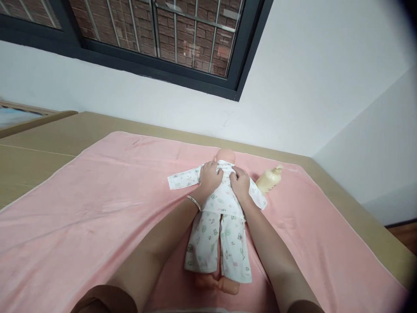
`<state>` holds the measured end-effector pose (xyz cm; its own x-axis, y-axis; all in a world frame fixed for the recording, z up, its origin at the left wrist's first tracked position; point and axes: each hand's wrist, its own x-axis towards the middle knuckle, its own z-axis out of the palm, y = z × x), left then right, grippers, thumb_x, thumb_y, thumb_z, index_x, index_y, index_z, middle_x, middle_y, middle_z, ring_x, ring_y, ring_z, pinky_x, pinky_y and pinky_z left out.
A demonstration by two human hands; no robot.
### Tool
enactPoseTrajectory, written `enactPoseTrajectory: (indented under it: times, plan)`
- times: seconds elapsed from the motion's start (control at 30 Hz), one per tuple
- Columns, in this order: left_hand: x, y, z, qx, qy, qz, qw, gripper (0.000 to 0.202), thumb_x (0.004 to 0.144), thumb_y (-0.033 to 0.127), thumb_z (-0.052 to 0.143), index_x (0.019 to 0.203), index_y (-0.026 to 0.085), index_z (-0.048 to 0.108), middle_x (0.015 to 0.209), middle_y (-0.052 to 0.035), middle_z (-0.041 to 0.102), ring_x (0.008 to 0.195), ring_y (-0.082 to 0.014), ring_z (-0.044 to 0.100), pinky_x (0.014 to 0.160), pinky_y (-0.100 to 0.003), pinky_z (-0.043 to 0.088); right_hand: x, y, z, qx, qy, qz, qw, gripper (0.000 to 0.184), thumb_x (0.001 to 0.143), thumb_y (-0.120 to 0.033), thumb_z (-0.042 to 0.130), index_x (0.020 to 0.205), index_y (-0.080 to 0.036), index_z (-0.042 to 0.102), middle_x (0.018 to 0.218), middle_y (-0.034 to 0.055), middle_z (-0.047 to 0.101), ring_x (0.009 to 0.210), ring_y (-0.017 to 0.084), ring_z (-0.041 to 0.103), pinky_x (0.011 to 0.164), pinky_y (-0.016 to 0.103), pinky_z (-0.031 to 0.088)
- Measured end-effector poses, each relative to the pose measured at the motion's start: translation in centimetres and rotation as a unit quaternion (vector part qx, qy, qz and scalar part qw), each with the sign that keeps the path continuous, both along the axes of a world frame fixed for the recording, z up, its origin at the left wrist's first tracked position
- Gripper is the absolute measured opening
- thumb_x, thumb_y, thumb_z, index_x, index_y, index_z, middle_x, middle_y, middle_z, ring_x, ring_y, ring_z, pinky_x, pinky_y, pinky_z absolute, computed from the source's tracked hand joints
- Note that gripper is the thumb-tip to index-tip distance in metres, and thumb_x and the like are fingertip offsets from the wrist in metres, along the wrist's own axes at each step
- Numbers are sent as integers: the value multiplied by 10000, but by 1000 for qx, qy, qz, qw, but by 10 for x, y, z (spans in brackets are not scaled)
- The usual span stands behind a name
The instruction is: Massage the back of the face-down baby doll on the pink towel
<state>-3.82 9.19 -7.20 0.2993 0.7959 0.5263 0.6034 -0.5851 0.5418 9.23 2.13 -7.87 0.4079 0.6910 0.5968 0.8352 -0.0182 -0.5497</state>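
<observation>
A baby doll lies on its back on a pink towel, dressed in a white printed top and trousers. Both of my hands rest on its chest near the collar. My left hand, with a silver bangle on the wrist, has its fingers curled on the shirt front. My right hand pinches the shirt fabric just beside it. The doll's bare feet stick out of the trouser legs near me.
A cream baby bottle lies on the towel right of the doll. The towel covers a tan table set against a white wall under a dark-framed window. A wooden frame edge shows at far left.
</observation>
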Motion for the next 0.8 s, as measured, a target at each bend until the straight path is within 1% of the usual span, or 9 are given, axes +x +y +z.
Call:
enactPoseTrajectory:
  times: [0.1,0.17,0.27,0.37,0.47,0.57,0.7,0.8]
  plan:
    - [1,4,-1,-12,13,-13,1000,274,872,226,497,1089,181,659,1129,-95,688,1122,-258,583,1018,-394,407,6,5,1,-48,-25,23,998,441,864,-231,438,1238,-181,668,1309,87,647,1234,262,569,1103,443,391]
    - [1,6,-2,-14,18,-27,999,281,878,218,487,1099,191,659,1143,-88,689,1134,-255,581,1032,-403,394,9,7,1,-60,-34,38,997,467,859,-208,426,1268,-191,652,1342,74,626,1270,258,548,1123,450,371]
    - [0,8,-3,-9,2,-56,998,299,890,196,468,1127,217,649,1179,-59,686,1145,-241,577,1038,-413,380,10,7,0,-39,-34,59,997,467,832,-186,438,1230,-214,682,1301,49,656,1244,243,573,1114,438,390]
    - [-1,8,-4,3,-13,-72,997,275,891,181,467,1087,220,656,1133,-48,698,1118,-233,584,1009,-406,391,8,6,-2,9,-25,62,998,410,812,-192,469,1125,-213,734,1210,51,706,1164,237,629,1075,423,437]
    - [-1,5,-4,16,-13,-49,999,202,873,182,493,981,200,663,1033,-64,702,1057,-241,594,956,-394,415,5,3,-3,40,-20,52,998,352,809,-210,490,1030,-207,764,1147,62,732,1115,238,658,1043,408,466]
    - [-1,3,-3,22,-13,-22,999,149,858,192,518,917,191,654,977,-74,700,1011,-247,603,928,-388,426,1,0,-1,42,-11,26,999,331,808,-224,494,985,-210,773,1119,64,740,1096,245,664,1028,403,474]
    - [0,2,-3,19,-23,-11,999,135,853,199,523,902,192,648,972,-74,701,1002,-248,607,925,-381,432,-4,-4,2,27,14,0,1000,344,815,-246,494,1024,-210,765,1141,59,733,1126,248,646,1044,397,459]
    - [0,1,-2,4,-28,-1,1000,142,851,207,526,918,195,651,993,-77,702,1012,-251,608,924,-378,438,-6,-5,3,15,29,-16,999,346,821,-269,501,1038,-196,760,1158,75,726,1148,254,635,1052,396,452]
